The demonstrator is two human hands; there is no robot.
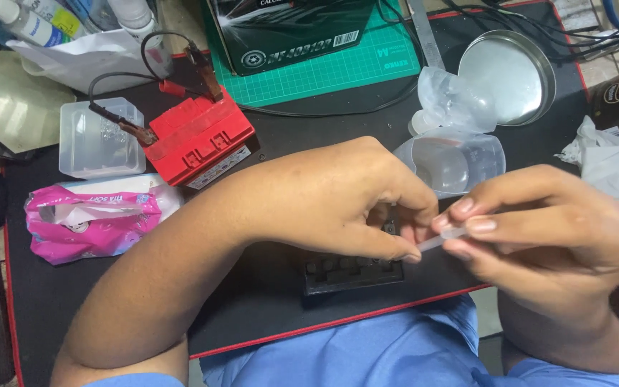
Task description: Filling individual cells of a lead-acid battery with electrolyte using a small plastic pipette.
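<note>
Head view — two hands (424,215), one clear tube (442,239)

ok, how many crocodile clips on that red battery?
2. One clip grips the left end of the red battery; the other clip stands at its back edge, a cable looping between. Any further ones would be hidden from the camera.

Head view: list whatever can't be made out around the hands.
- Small clear tube: one end hidden inside the left hand, the other under the right hand fingers.
- Black block: top covered by the left hand.
- Black box: cut off by the top edge.
</note>
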